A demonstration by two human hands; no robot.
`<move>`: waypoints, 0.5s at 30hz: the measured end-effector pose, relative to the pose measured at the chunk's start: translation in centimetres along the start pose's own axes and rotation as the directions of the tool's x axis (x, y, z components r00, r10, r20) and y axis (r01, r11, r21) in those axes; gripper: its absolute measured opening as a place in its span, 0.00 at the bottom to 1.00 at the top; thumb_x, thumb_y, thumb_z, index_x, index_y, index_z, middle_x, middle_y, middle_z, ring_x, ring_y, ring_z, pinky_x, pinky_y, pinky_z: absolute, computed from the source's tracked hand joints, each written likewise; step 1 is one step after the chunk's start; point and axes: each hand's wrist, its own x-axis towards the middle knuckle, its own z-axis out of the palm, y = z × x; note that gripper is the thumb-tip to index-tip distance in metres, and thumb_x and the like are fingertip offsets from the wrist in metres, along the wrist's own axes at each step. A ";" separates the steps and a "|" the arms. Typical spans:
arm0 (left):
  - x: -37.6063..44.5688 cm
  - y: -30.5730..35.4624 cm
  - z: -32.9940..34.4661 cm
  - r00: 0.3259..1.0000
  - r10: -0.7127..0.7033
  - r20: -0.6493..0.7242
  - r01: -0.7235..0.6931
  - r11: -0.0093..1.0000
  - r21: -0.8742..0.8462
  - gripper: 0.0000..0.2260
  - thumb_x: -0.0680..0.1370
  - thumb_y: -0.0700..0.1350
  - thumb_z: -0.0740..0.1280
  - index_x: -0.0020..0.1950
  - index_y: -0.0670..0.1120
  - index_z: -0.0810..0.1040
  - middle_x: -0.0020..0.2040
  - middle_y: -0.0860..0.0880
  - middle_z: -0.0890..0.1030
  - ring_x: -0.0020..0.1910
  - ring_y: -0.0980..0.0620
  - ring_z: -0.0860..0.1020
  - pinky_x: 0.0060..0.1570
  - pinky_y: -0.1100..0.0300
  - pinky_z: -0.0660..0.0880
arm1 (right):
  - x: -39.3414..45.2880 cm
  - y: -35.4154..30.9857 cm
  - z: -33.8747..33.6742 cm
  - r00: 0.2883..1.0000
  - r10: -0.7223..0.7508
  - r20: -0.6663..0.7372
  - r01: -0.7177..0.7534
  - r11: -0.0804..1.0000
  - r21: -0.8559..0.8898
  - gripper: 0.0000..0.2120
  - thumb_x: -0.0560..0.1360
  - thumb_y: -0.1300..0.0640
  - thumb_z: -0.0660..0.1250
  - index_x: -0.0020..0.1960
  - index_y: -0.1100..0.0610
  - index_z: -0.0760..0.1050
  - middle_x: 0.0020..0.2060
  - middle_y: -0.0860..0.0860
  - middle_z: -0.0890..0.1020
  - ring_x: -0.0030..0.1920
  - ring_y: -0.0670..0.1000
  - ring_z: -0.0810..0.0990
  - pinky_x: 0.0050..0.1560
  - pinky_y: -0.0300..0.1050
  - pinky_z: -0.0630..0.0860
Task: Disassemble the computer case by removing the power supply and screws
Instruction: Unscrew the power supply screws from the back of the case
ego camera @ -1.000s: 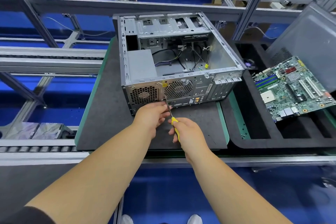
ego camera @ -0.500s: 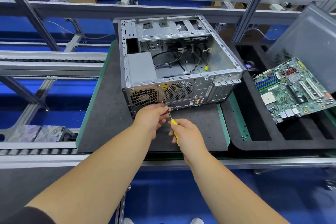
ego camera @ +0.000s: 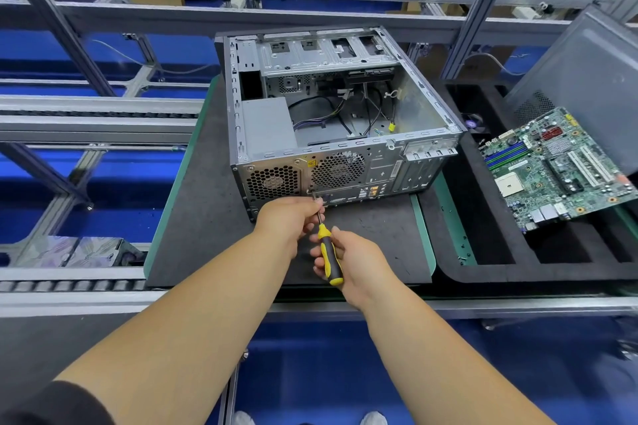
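Computer case (ego camera: 331, 121) lies on its side, open, on a dark mat (ego camera: 207, 217), rear panel toward the person. Power supply (ego camera: 267, 128) sits inside at the case's near left corner. Right hand (ego camera: 352, 260) has fingers curled round the yellow-black screwdriver (ego camera: 329, 252), tip at the rear panel beside the fan grille. Left hand (ego camera: 288, 217) pinches the shaft near the tip. Motherboard (ego camera: 556, 166) rests in the black foam tray (ego camera: 483, 262) to the right.
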 end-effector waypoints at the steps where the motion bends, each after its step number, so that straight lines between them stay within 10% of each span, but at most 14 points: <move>1: 0.1 0.0 0.0 1.000 -0.002 -0.002 0.002 1.000 0.005 0.05 0.76 0.39 0.71 0.40 0.44 0.81 0.34 0.48 0.82 0.32 0.55 0.76 0.35 0.65 0.73 | -0.1 -0.1 -0.1 1.000 0.023 0.005 -0.023 1.000 -0.001 0.17 0.83 0.52 0.59 0.50 0.62 0.82 0.32 0.54 0.83 0.31 0.48 0.79 0.39 0.44 0.80; 15: -0.1 0.5 -0.1 0.999 -0.035 0.027 0.033 0.998 0.044 0.08 0.78 0.38 0.68 0.39 0.43 0.81 0.32 0.49 0.81 0.32 0.55 0.75 0.38 0.65 0.73 | 0.7 -0.1 -0.1 0.999 0.029 -0.023 -0.029 0.999 -0.034 0.14 0.81 0.52 0.63 0.49 0.60 0.83 0.32 0.52 0.84 0.30 0.46 0.80 0.35 0.40 0.80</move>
